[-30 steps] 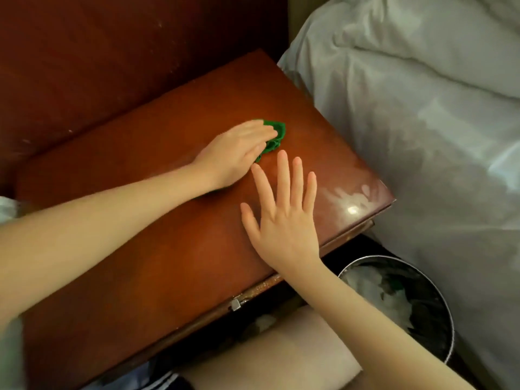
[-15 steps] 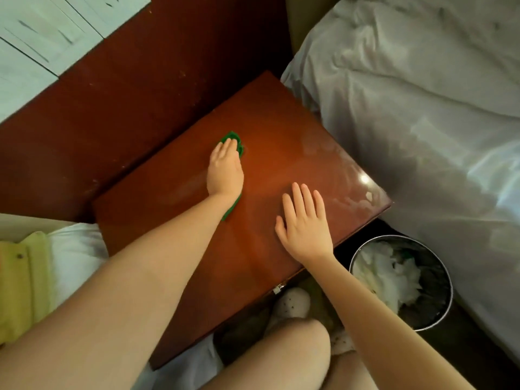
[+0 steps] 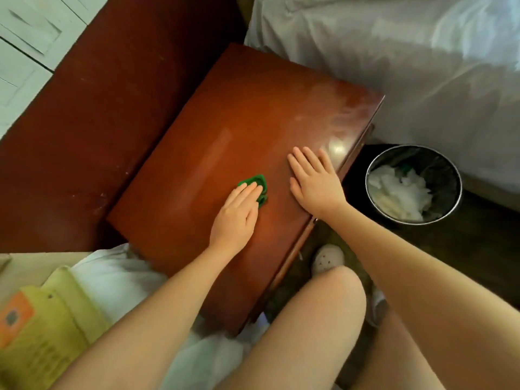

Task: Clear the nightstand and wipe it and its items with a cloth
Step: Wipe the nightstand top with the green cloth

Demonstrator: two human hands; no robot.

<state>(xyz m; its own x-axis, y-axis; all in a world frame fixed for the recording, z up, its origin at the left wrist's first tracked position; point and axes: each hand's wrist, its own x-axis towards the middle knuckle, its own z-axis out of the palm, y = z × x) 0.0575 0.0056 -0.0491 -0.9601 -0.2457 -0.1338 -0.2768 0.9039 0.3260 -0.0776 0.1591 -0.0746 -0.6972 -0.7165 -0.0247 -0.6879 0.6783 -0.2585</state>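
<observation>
Green cloth (image 3: 254,180) lies on the nightstand (image 3: 253,114) under the flat-fingered left hand (image 3: 235,218), right hand (image 3: 313,183) spread flat beside it.

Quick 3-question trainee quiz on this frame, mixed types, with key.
1. True or false: the right hand lies flat on the nightstand, holding nothing.
2. The green cloth lies under: A) the left hand, B) the right hand, C) neither.
3. Fill in: the round bin stands on the floor between the nightstand and the ____.
Key: 1 true; 2 A; 3 bed.
</observation>
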